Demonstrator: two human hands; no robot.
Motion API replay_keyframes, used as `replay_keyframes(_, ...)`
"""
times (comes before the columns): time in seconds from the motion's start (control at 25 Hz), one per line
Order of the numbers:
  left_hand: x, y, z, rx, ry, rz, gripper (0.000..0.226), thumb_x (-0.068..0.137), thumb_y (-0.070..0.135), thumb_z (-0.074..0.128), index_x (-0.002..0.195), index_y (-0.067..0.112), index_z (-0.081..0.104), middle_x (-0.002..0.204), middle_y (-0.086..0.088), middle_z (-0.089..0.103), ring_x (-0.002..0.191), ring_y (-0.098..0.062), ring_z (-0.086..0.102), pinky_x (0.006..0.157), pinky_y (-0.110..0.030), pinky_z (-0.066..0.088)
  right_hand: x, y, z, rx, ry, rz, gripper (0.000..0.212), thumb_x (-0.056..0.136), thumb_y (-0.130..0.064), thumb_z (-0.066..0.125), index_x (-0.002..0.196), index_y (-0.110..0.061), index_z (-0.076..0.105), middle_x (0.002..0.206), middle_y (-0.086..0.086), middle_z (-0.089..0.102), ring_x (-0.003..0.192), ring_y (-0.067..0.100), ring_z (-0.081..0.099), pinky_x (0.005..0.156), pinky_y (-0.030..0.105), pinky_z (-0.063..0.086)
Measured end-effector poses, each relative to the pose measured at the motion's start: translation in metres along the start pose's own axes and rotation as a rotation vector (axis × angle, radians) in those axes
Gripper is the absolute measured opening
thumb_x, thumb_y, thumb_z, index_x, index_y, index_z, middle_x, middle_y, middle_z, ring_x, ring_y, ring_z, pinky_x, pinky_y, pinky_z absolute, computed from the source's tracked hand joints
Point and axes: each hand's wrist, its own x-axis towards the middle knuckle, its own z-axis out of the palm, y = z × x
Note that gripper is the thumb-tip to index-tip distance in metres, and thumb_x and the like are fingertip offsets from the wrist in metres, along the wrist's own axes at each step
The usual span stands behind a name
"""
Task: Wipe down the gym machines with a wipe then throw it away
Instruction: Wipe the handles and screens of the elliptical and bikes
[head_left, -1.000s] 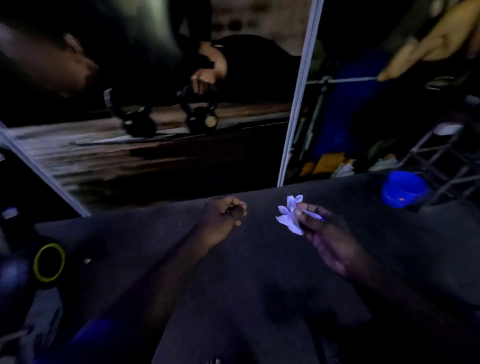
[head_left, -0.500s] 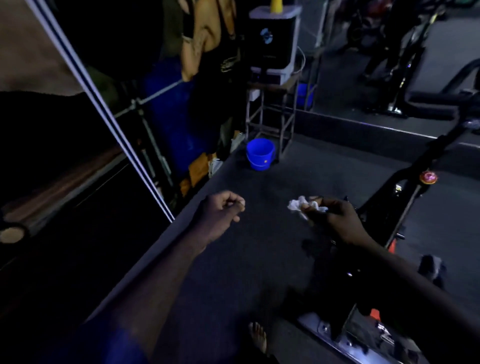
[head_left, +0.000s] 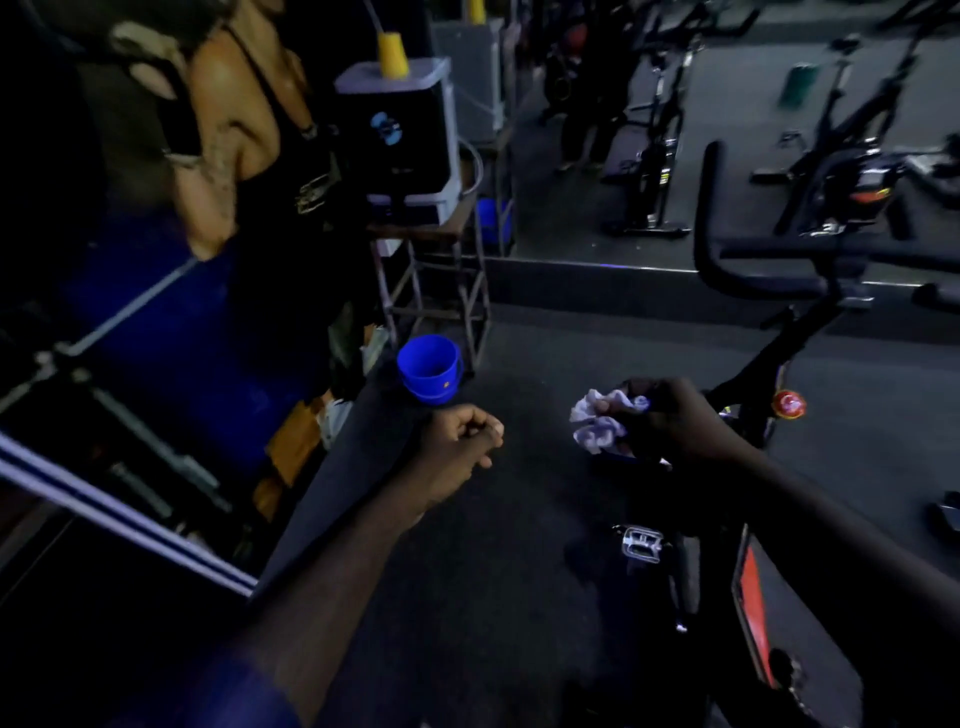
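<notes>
A blue plastic bucket (head_left: 429, 368) stands upright on the matte grey floor (head_left: 493, 571), just beside a leg of a thin metal stand (head_left: 431, 291). On the stand sits a black box (head_left: 400, 140) with a pale lid, and a yellow cone (head_left: 390, 54) rises from the lid. Left of these, a poster (head_left: 228, 156) shows a figure in a black top.

At the right a black bike (head_left: 758, 285) fills the near side. Its curved handlebar sweeps up and to the left, a round red knob (head_left: 788, 404) sits on the frame, and a ribbed metal pedal (head_left: 641, 543) shows low down. More bikes (head_left: 649, 156) stand well apart at the back (real or mirrored, it cannot be told). Only floor shows between the hands and the bucket.

The wipe (head_left: 597, 423) is held in the air just left of the bike's frame, near the knob. The right hand (head_left: 670, 421) grips it, fingers curled round it. It is a pale, crumpled wad, soft and creased, with no clear long axis. Its loose bulk pokes out to the left of the fingers, toward the left hand (head_left: 462, 441). That hand hangs near but apart from the wipe, clenched into a fist on nothing, over the floor on the near side of the bucket.
</notes>
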Motion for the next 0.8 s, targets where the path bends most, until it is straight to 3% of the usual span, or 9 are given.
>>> replay_keyframes(0.08, 0.067, 0.015, 0.013, -0.013, -0.07, 0.053, 0.015, 0.102, 0.01, 0.064, 0.093, 0.02, 0.068, 0.106, -0.021, 0.076, 0.063, -0.007, 0.064, 0.051, -0.013, 0.045, 0.038, 0.008, -0.028, 0.045, 0.089, 0.033, 0.053, 0.078, -0.058, 0.083, 0.074, -0.008, 0.068, 0.064, 0.004, 0.064, 0.063, 0.019, 0.056, 0.056, 0.03, 0.044)
replay_keyframes(0.2, 0.169, 0.039, 0.031, -0.004, -0.195, 0.117, 0.013, 0.102, 0.01, 0.065, 0.093, 0.019, 0.068, 0.106, -0.018, 0.075, 0.072, -0.011, 0.064, 0.053, -0.011, 0.046, 0.09, 0.008, -0.069, 0.17, 0.226, 0.097, 0.019, 0.095, -0.007, 0.072, 0.087, 0.009, 0.065, 0.069, 0.007, 0.068, 0.067, 0.02, 0.064, 0.057, 0.024, 0.054)
replay_keyframes(0.28, 0.224, 0.059, 0.042, -0.004, -0.271, 0.173, 0.01, 0.102, 0.014, 0.066, 0.094, 0.019, 0.07, 0.104, -0.012, 0.076, 0.074, -0.011, 0.066, 0.056, -0.013, 0.047, 0.111, 0.003, -0.092, 0.23, 0.306, 0.136, 0.004, 0.093, 0.008, 0.066, 0.093, 0.012, 0.066, 0.074, 0.005, 0.071, 0.066, 0.01, 0.066, 0.057, 0.014, 0.051)
replay_keyframes(0.32, 0.258, 0.069, 0.05, -0.004, -0.315, 0.195, 0.008, 0.101, 0.018, 0.067, 0.095, 0.02, 0.071, 0.102, -0.008, 0.077, 0.074, -0.011, 0.069, 0.059, -0.016, 0.049, 0.125, 0.001, -0.105, 0.266, 0.372, 0.155, 0.009, 0.091, 0.01, 0.067, 0.099, 0.014, 0.068, 0.082, 0.008, 0.076, 0.071, 0.008, 0.068, 0.061, 0.013, 0.052)
replay_keyframes(0.44, 0.349, 0.116, 0.077, 0.042, -0.445, 0.281, 0.007, 0.099, 0.03, 0.07, 0.095, 0.025, 0.073, 0.097, -0.001, 0.078, 0.075, -0.011, 0.074, 0.066, -0.027, 0.051, 0.165, -0.002, -0.146, 0.221, 0.552, 0.12, 0.028, 0.085, -0.012, 0.083, 0.11, -0.001, 0.078, 0.11, 0.018, 0.077, 0.091, 0.015, 0.069, 0.076, 0.023, 0.055)
replay_keyframes(0.52, 0.396, 0.156, 0.099, 0.028, -0.496, 0.334, 0.009, 0.1, 0.028, 0.07, 0.096, 0.021, 0.073, 0.097, -0.008, 0.077, 0.074, -0.012, 0.072, 0.063, -0.028, 0.052, 0.186, 0.0, -0.175, 0.149, 0.632, 0.105, 0.039, 0.075, -0.032, 0.091, 0.106, -0.011, 0.082, 0.107, 0.015, 0.078, 0.096, 0.02, 0.066, 0.087, 0.041, 0.053)
replay_keyframes(0.64, 0.452, 0.201, 0.136, -0.014, -0.535, 0.374, 0.008, 0.1, 0.021, 0.07, 0.095, 0.016, 0.072, 0.098, -0.017, 0.076, 0.072, -0.015, 0.07, 0.056, -0.026, 0.05, 0.226, 0.004, -0.215, 0.097, 0.759, 0.089, 0.061, 0.065, -0.061, 0.089, 0.1, -0.012, 0.08, 0.094, 0.02, 0.076, 0.087, 0.023, 0.07, 0.092, 0.059, 0.054)
replay_keyframes(0.72, 0.492, 0.222, 0.16, -0.043, -0.535, 0.361, 0.007, 0.101, 0.018, 0.067, 0.095, 0.017, 0.07, 0.095, -0.012, 0.077, 0.072, -0.016, 0.068, 0.054, -0.026, 0.049, 0.264, 0.012, -0.249, -0.066, 0.824, 0.076, 0.064, 0.063, -0.071, 0.086, 0.084, -0.013, 0.07, 0.084, 0.011, 0.074, 0.079, 0.02, 0.07, 0.084, 0.053, 0.058)
replay_keyframes(0.8, 0.528, 0.229, 0.184, -0.064, -0.517, 0.324, 0.009, 0.102, 0.016, 0.064, 0.095, 0.018, 0.069, 0.091, -0.004, 0.076, 0.07, -0.015, 0.067, 0.053, -0.026, 0.048, 0.305, 0.02, -0.281, -0.29, 0.87, 0.053, 0.046, 0.079, -0.055, 0.083, 0.066, -0.019, 0.058, 0.061, -0.01, 0.06, 0.062, -0.002, 0.054, 0.068, 0.031, 0.05)
